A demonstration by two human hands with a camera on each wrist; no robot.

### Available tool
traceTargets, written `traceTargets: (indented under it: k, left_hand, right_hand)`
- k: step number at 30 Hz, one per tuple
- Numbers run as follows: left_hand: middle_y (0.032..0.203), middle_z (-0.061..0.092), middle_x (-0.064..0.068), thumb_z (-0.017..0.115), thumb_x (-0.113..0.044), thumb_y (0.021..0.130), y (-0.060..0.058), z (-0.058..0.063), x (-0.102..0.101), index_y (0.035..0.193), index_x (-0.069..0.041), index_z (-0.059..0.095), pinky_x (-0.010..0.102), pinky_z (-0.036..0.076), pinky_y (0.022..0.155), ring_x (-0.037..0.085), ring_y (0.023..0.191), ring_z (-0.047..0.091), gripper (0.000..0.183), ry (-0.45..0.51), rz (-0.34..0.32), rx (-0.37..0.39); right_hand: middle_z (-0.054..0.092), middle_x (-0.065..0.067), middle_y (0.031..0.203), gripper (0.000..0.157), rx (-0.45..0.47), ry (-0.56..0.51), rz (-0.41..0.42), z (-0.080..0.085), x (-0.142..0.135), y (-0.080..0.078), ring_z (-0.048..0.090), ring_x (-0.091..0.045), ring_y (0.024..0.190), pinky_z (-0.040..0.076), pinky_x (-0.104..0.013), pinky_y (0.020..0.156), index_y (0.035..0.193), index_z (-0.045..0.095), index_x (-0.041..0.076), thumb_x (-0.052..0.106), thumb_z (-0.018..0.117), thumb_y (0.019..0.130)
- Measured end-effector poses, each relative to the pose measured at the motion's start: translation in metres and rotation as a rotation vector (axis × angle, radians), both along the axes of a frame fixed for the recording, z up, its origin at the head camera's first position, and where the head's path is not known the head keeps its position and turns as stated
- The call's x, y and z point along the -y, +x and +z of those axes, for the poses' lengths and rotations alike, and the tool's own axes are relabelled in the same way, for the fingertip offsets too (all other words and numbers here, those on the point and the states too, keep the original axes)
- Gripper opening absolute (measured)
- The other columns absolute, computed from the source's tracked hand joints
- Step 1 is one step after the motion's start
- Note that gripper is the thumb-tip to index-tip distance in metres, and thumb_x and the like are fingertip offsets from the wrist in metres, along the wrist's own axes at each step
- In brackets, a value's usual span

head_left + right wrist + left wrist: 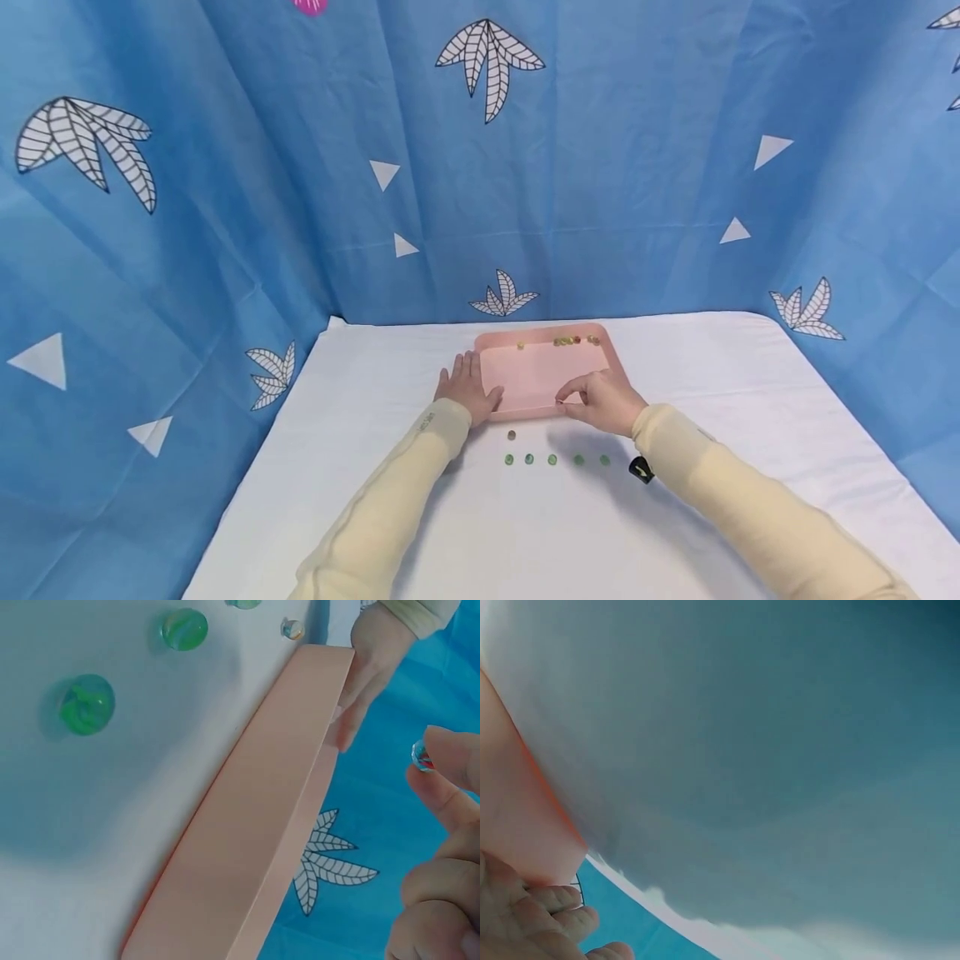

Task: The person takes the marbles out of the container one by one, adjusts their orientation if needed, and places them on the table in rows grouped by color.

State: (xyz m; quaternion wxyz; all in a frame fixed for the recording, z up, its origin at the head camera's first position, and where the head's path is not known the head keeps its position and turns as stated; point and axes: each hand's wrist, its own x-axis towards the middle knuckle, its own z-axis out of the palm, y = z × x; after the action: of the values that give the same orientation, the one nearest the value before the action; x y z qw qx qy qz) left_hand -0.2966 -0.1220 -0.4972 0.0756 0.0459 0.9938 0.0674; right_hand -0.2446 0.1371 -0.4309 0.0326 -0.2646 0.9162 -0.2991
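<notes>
My right hand (606,402) is over the near right part of a pink tray (540,412). Between its thumb and forefinger it pinches a small clear marble (421,756) with red and blue inside, as the right wrist view shows. At the tray's left side rests my left hand (467,390), fingers straight and the thumb over the near left corner. Several yellow, green and reddish marbles (564,342) lie along the tray's far edge, with one yellow marble (521,345) apart to their left.
In front of the tray, several green marbles (552,459) stand in a spaced row on the white tablecloth (480,533). A brownish marble (512,435) sits between row and tray. Near the right forearm lies a small black object (642,469). A blue curtain (600,167) hangs behind.
</notes>
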Motion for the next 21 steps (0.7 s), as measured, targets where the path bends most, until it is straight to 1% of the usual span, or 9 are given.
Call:
traceTargets:
  k: [1,3,6,8,9,12,14,17,21]
  left_hand:
    - [0.16,0.012,0.012,0.038,-0.063,0.093,0.0,0.001,0.001,0.155,-0.006,0.007,0.049,0.01,0.117,0.026,0.147,0.007,0.089,0.002,0.003,-0.001]
    - [0.16,0.013,0.012,0.037,-0.063,0.093,0.001,0.001,0.002,0.155,-0.006,0.007,0.049,0.01,0.117,0.026,0.147,0.007,0.089,0.005,0.003,-0.005]
    - [0.16,0.012,0.011,0.037,-0.063,0.093,0.002,0.0,0.003,0.155,-0.006,0.007,0.049,0.01,0.117,0.026,0.147,0.008,0.089,0.008,0.006,0.0]
    - [0.16,0.012,0.012,0.037,-0.064,0.093,0.0,0.002,0.002,0.155,-0.006,0.007,0.049,0.011,0.117,0.027,0.147,0.008,0.09,0.004,0.002,0.003]
    - [0.16,0.012,0.012,0.037,-0.063,0.093,-0.001,0.002,0.001,0.155,-0.006,0.006,0.048,0.011,0.117,0.027,0.147,0.009,0.09,0.002,0.001,0.003]
    - [0.16,0.013,0.013,0.038,-0.063,0.094,-0.002,-0.001,0.002,0.155,-0.005,0.007,0.048,0.012,0.117,0.027,0.147,0.009,0.09,0.002,0.001,-0.002]
    - [0.16,0.013,0.013,0.037,-0.063,0.093,-0.004,-0.004,0.002,0.155,-0.005,0.006,0.047,0.011,0.117,0.027,0.147,0.008,0.09,0.004,0.001,-0.006]
    - [0.16,0.012,0.013,0.036,-0.064,0.093,-0.005,-0.007,0.002,0.155,-0.005,0.004,0.047,0.01,0.117,0.026,0.147,0.007,0.091,-0.001,-0.001,-0.002]
    - [0.16,0.011,0.012,0.035,-0.064,0.093,-0.007,-0.006,0.002,0.155,-0.005,0.003,0.046,0.01,0.117,0.025,0.147,0.006,0.091,-0.011,-0.007,0.007]
  right_hand:
    - [0.055,0.013,0.056,0.011,0.002,-0.001,0.003,0.0,0.001,0.001,0.037,-0.005,0.044,0.037,-0.022,0.045,0.095,0.076,0.018,0.021,0.074,0.085]
    - [0.057,0.013,0.056,0.01,0.015,-0.003,0.01,-0.001,0.002,0.002,0.037,-0.006,0.044,0.037,-0.022,0.045,0.094,0.076,0.019,0.02,0.074,0.084]
    - [0.06,0.012,0.059,0.01,0.043,0.003,0.031,-0.003,0.004,0.004,0.037,-0.006,0.045,0.037,-0.022,0.045,0.093,0.077,0.018,0.02,0.075,0.084]
    - [0.064,0.012,0.064,0.01,0.04,0.012,0.054,-0.005,0.005,0.004,0.039,-0.005,0.047,0.039,-0.022,0.047,0.093,0.077,0.016,0.02,0.075,0.084]
    - [0.067,0.013,0.07,0.01,0.03,0.023,0.068,-0.006,0.005,0.004,0.04,-0.004,0.048,0.04,-0.022,0.048,0.093,0.077,0.015,0.021,0.075,0.084]
    - [0.071,0.012,0.085,0.011,-0.001,0.061,0.113,-0.012,0.008,0.004,0.043,-0.003,0.051,0.042,-0.022,0.051,0.093,0.077,0.016,0.024,0.074,0.085]
    - [0.072,0.011,0.091,0.012,-0.025,0.09,0.138,-0.015,0.01,0.004,0.044,-0.003,0.052,0.043,-0.022,0.053,0.094,0.077,0.017,0.025,0.074,0.085]
    - [0.072,0.009,0.094,0.013,-0.029,0.119,0.172,-0.02,0.014,0.003,0.043,-0.002,0.051,0.043,-0.021,0.053,0.095,0.077,0.018,0.026,0.073,0.086]
    - [0.072,0.01,0.093,0.015,0.002,0.152,0.191,-0.023,0.02,0.0,0.043,-0.003,0.052,0.043,-0.023,0.054,0.097,0.077,0.018,0.027,0.072,0.087]
